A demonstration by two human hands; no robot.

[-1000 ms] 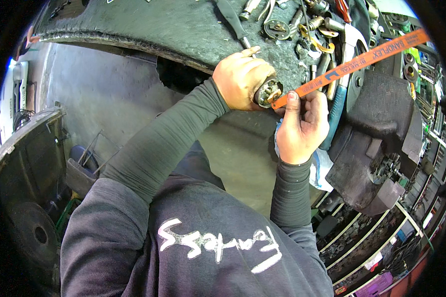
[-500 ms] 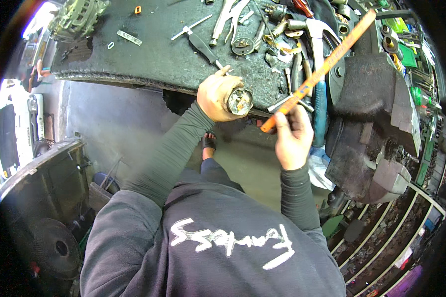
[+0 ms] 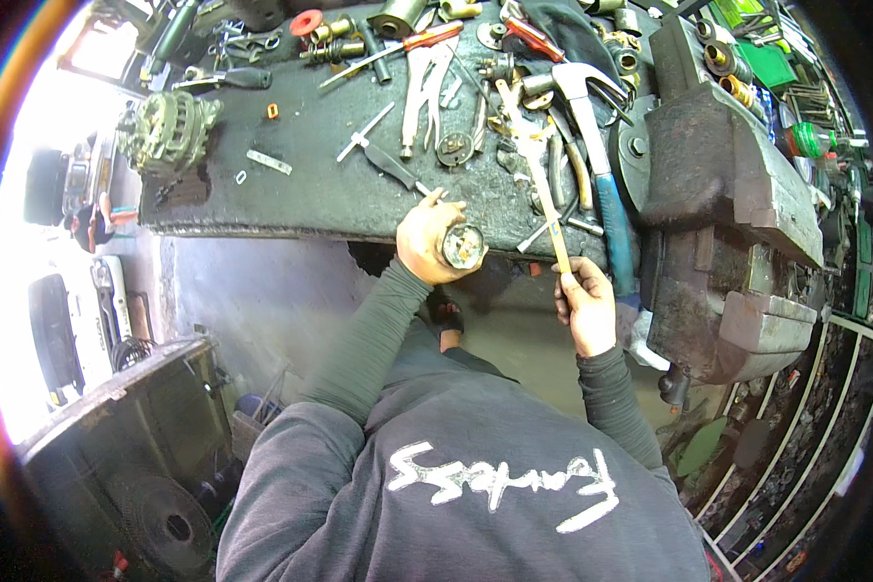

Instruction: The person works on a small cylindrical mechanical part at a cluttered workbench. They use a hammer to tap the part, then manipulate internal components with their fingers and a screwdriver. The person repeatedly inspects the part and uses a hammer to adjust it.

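Note:
My left hand (image 3: 420, 241) is wrapped round a short cylindrical metal part (image 3: 464, 248) whose inner workings face upward, just in front of the bench edge. Its fingertips are by a dark-handled screwdriver (image 3: 390, 168). My right hand (image 3: 588, 306), at the right, pinches one end of a long orange hacksaw blade (image 3: 555, 228), which points up across loose tools. A claw hammer (image 3: 606, 199) with a blue grip lies beside it. Locking pliers (image 3: 419, 97) and a round metal fitting (image 3: 454, 147) lie farther back.
An alternator (image 3: 165, 136) sits at the left of the dark bench (image 3: 291, 209), red-handled screwdrivers (image 3: 427, 37) at the back. A large vise (image 3: 708, 233) stands right, above a slatted rack (image 3: 795, 446). A metal panel (image 3: 107, 407) is lower left. Another person (image 3: 92, 225) appears at far left.
The view has shifted, showing more bench. The hacksaw blade has swung from slanting rightward to pointing up and slightly left, away from the metal part. My right hand has moved lower.

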